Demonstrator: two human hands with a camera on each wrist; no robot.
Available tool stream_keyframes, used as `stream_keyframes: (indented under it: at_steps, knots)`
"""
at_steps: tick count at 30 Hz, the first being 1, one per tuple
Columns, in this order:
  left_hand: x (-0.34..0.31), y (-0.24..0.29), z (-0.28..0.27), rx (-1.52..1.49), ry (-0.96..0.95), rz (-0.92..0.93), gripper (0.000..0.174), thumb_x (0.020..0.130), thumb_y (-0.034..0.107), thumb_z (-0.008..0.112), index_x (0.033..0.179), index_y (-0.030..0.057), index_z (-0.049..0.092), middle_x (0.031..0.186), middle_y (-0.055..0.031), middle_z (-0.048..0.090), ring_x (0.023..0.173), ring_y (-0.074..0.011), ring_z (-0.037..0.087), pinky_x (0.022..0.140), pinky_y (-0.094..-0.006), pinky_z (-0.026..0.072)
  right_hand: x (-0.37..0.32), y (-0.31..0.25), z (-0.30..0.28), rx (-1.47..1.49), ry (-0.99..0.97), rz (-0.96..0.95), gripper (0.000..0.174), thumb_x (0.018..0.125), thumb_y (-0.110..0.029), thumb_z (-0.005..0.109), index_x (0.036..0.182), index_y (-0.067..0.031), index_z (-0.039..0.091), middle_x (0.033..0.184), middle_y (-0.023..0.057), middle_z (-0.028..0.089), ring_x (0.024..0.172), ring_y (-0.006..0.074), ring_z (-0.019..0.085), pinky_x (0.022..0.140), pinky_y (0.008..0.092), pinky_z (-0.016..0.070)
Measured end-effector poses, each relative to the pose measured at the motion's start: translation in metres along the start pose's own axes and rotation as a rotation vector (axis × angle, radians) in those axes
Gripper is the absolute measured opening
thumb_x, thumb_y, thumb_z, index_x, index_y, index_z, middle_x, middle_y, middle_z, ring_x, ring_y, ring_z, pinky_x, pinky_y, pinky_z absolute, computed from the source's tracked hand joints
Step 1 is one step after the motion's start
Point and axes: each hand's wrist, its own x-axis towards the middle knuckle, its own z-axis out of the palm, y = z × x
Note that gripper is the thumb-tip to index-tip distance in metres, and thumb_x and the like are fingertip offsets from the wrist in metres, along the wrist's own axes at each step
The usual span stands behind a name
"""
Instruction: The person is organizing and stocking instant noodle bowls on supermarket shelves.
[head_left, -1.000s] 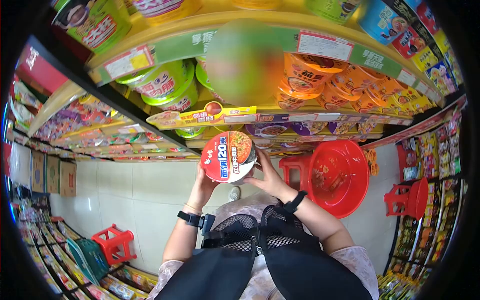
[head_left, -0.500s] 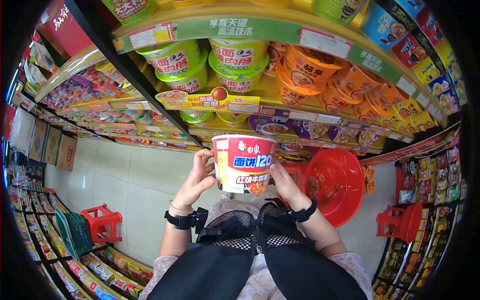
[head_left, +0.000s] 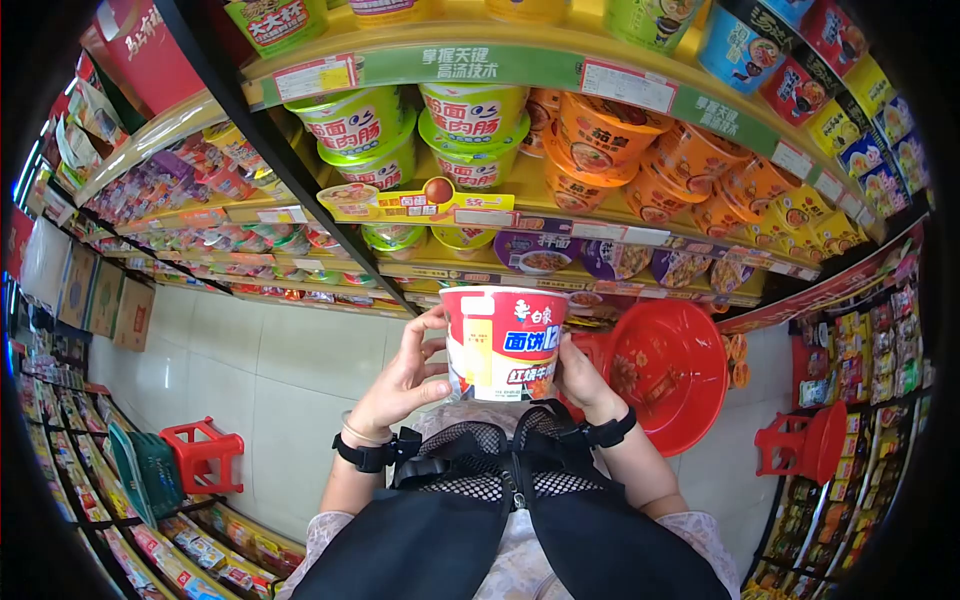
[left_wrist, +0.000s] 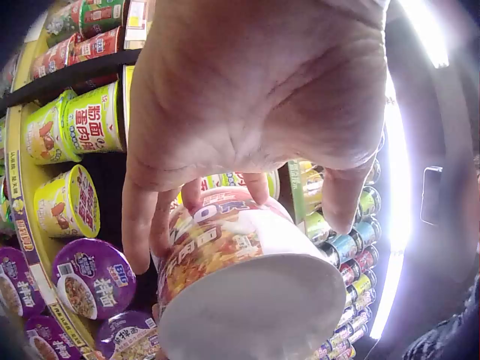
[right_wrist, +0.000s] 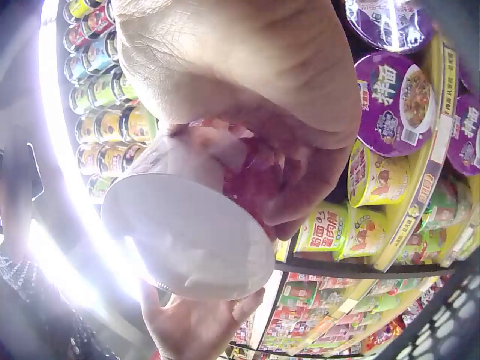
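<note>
In the head view, a red and white instant noodle bowl (head_left: 505, 345) is held up in front of the chest, its printed side towards me. My right hand (head_left: 590, 380) grips its right side, the thumb on the near wall and the other fingers mostly hidden. At its left side, my left hand (head_left: 400, 375) holds it loosely, fingers spread and bent at the wall, thumb low down. The left wrist view shows this hand (left_wrist: 255, 97) spanning the bowl, whose plain white base (left_wrist: 255, 307) faces that camera. In the right wrist view, curled fingers (right_wrist: 289, 187) wrap the wall.
Shelves ahead hold green noodle bowls (head_left: 465, 110), orange ones (head_left: 605, 130) and purple ones (head_left: 545, 250). A large red basin (head_left: 670, 375) is at the lower right. Red stools (head_left: 205, 455) stand on both sides, with a green basket (head_left: 145, 475) by the left one.
The noodle bowl has tipped from showing its lid to showing its side. Since half a second ago it has turned slightly and shifted down and right, both hands staying on it.
</note>
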Motion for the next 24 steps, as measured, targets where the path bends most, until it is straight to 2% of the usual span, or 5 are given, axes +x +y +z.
stream_keyframes:
  at_steps: [5,10,15,21,24]
  knots:
    - [-0.011,-0.024,-0.016,-0.004,0.0,-0.004,0.083,0.077,0.043,0.067,0.135,0.0142,0.015,0.143,-0.0093,0.017,0.125,-0.0272,0.031,0.091,-0.0431,0.0413,0.003,0.0,0.013,-0.296,0.004,-0.059,0.066,0.092,-0.043,0.047,0.14,-0.0058,0.021,0.134,0.0112,0.038,0.114,0.0187,0.046,0.089,0.0324,0.0427]
    - [-0.034,-0.062,-0.044,-0.514,0.171,-0.075,0.085,0.08,0.066,0.047,0.139,0.0107,0.021,0.141,-0.0094,0.031,0.128,-0.0269,0.032,0.095,-0.0491,0.0368,0.011,-0.005,0.036,-0.611,-0.155,-0.156,0.082,0.082,-0.028,0.065,0.144,-0.0092,0.014,0.138,0.0148,0.033,0.115,0.0226,0.043,0.085,0.034,0.0446]
    - [-0.063,-0.077,-0.059,-0.73,0.345,-0.107,0.077,0.084,0.064,0.04,0.137,0.009,0.031,0.138,-0.0137,0.038,0.127,-0.031,0.037,0.102,-0.0534,0.0301,0.021,-0.009,0.058,-0.762,-0.412,-0.089,0.076,0.081,-0.021,0.065,0.142,-0.008,0.022,0.141,0.0145,0.029,0.121,0.0249,0.041,0.09,0.0353,0.0432]
    - [-0.099,-0.103,-0.077,-0.782,0.623,-0.04,0.064,0.084,0.045,0.045,0.131,0.0025,0.038,0.126,-0.0175,0.05,0.114,-0.0309,0.051,0.096,-0.0457,0.0419,0.051,0.002,0.066,-0.602,-0.637,0.028,0.051,0.088,-0.027,0.058,0.133,-0.0107,0.042,0.139,0.0123,0.033,0.124,0.0232,0.038,0.096,0.0355,0.0396]
    - [-0.116,-0.121,-0.084,-0.798,0.685,0.08,0.066,0.081,0.045,0.052,0.128,-0.0001,0.04,0.122,-0.0184,0.052,0.11,-0.0306,0.054,0.095,-0.0447,0.0435,0.101,0.017,0.039,-0.327,-0.428,0.267,0.044,0.09,-0.027,0.054,0.128,-0.0073,0.044,0.127,0.0093,0.048,0.109,0.0215,0.051,0.088,0.0324,0.0437]
